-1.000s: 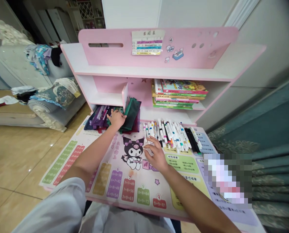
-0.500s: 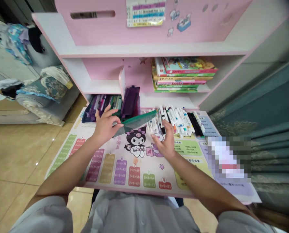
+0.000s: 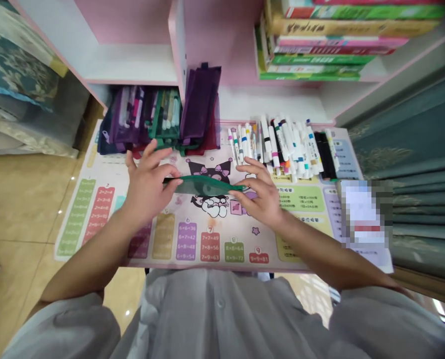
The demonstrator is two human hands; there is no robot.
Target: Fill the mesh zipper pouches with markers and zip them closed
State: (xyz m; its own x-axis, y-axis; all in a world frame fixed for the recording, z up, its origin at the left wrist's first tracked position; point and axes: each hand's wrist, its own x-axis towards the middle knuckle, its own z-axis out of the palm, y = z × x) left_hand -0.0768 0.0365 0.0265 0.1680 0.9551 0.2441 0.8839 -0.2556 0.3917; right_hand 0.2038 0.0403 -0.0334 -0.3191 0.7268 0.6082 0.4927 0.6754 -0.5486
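Desk mat (image 3: pixel 269 244): red column (image 3: pixel 210 247) 7×8=56, green column (image 3: pixel 234 252) 8×9=72, red block (image 3: pixel 259 258) 9×9=81.

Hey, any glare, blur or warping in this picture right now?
Head view: bright glints on the glossy beige tiled floor; head view: the translucent green zip pouch looks slightly soft; head view, lower corners: wide-angle distortion stretches the grey fabric sleeves; head view, right: coarse pixelation masks a patch.

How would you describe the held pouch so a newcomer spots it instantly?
Start at the printed desk mat; find its cartoon figure. Across that figure, between left hand and right hand, spans a sheer green pouch. Unlike the piled pouches behind, it alone is hand-held.
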